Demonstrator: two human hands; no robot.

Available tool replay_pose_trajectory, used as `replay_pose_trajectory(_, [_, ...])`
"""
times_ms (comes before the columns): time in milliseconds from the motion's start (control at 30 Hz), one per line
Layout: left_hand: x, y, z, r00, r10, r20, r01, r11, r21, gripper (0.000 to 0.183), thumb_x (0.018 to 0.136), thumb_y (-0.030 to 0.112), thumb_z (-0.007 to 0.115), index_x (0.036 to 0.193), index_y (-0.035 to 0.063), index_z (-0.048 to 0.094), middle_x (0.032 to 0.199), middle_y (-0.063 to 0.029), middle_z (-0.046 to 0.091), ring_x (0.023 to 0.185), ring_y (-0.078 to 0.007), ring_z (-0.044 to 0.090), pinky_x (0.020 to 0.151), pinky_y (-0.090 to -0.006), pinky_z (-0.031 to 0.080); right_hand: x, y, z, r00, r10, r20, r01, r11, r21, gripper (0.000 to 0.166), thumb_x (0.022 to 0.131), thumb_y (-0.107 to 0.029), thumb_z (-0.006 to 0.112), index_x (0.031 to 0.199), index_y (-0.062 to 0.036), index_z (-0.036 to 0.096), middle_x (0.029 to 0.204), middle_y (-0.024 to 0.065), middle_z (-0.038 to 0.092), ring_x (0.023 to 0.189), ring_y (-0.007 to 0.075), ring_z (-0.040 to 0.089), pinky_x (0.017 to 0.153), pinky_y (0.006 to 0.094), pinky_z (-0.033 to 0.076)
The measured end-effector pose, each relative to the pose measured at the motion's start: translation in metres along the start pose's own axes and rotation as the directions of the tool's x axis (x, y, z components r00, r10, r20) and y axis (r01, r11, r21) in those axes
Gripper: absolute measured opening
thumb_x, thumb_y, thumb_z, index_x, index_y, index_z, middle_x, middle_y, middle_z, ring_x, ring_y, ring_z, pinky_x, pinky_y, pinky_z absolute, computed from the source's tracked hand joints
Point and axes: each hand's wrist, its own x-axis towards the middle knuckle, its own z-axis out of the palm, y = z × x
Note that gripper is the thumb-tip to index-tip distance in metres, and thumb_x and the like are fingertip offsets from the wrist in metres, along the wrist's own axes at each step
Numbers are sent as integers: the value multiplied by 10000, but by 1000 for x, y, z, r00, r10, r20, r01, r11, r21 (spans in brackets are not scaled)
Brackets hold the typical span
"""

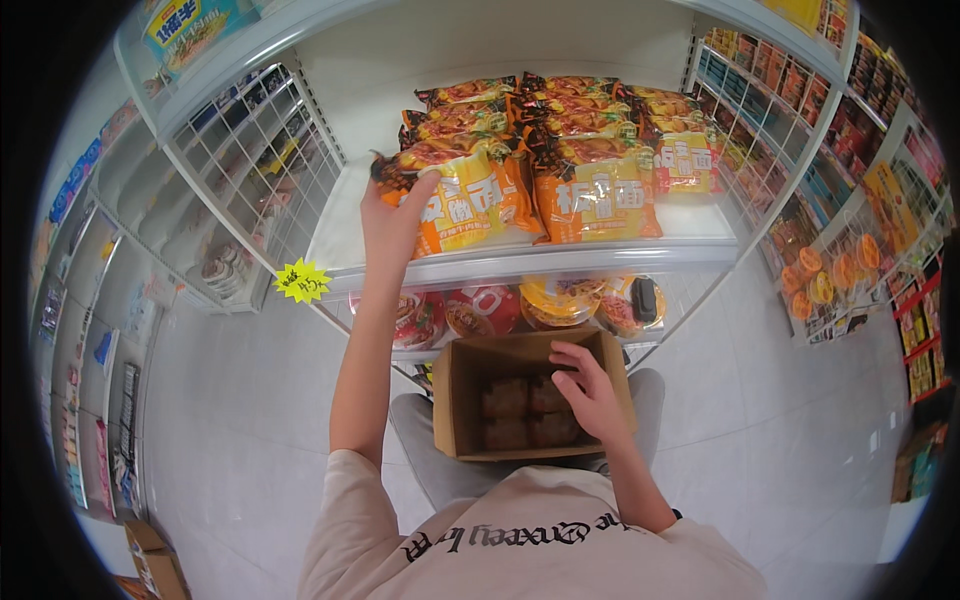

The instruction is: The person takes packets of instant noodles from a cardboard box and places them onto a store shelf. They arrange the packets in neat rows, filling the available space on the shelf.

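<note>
My left hand (394,214) grips the left side of an orange-and-yellow instant noodle packet (472,199), its thumb across the front. This packet is at the front of the left row on a white shelf (675,238). Beside it, a second noodle packet (596,196) heads the middle row, and a noodle packet with a pink edge (682,161) is in the right row. My right hand (589,390) hovers over an open cardboard box (459,397), fingers apart and holding nothing. Several packets (506,397) lie in the box's dark bottom; their details are hard to make out.
Bowl noodles (480,309) stand on the lower shelf behind the box. A yellow starburst price tag (301,280) hangs at the shelf's left corner. Wire grid panels (247,165) flank the shelf. Hanging goods (821,277) are at the right, and another carton (155,559) is at lower left.
</note>
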Motion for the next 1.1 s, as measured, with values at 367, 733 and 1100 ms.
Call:
replay_pose_trajectory(367, [3,-47,10,922,388,-9,-307,744,594,807,783,405,834,1333,-71,482,1244,-215,548,1154,-370,521,1005,-433,423,-10,44,-19,988,155,-25,-155,988,-14,342,956,-135,664,1260,-4,583,1111,108,670,975,165,669,840,304,557])
replay_pose_trajectory(733, [-168,-54,-16,900,290,326,-414,803,429,340,859,-14,615,1197,9,584,1251,-199,573,1185,-344,557,967,-411,464,-4,100,-41,948,310,77,-263,895,-360,422,928,-281,650,1241,0,621,1126,189,701,1019,316,691,881,391,541])
replay_pose_trajectory(1100, [-335,-137,-39,787,-277,551,-241,685,688,24,852,72,629,875,63,630,779,-58,631,729,-258,632,678,-381,513,94,200,0,791,591,159,-219,516,-828,389,849,-241,608,1125,23,684,1158,258,657,1101,411,631,925,473,515])
